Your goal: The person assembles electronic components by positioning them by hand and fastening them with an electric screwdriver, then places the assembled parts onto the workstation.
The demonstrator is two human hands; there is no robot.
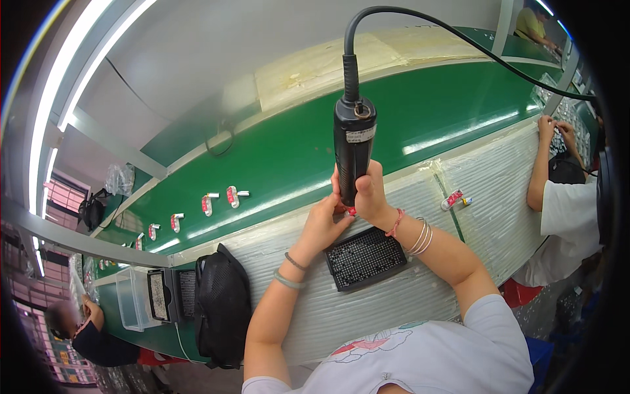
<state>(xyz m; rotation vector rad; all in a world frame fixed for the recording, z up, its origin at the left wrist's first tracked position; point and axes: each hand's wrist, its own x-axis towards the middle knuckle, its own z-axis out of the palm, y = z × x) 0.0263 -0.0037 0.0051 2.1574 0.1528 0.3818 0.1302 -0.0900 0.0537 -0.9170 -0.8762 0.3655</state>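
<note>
My right hand (371, 197) is wrapped round the lower part of a black electric screwdriver (354, 134), which stands upright with its cord rising from the top. Just under it, the fingers of my left hand (323, 226) pinch a small red piece (351, 211). Most of that piece and the screwdriver's tip are hidden by my fingers. Close below my hands lies a black tray (369, 281) with rows of small light dots that look like screws.
A black bag (223, 308) lies left of my arm, beside a black box and a clear plastic bin (128, 299). Several red-and-white pieces (207, 205) sit on the green belt (282, 177). Another red-and-white piece (451, 199) lies at right. Co-workers sit on both sides.
</note>
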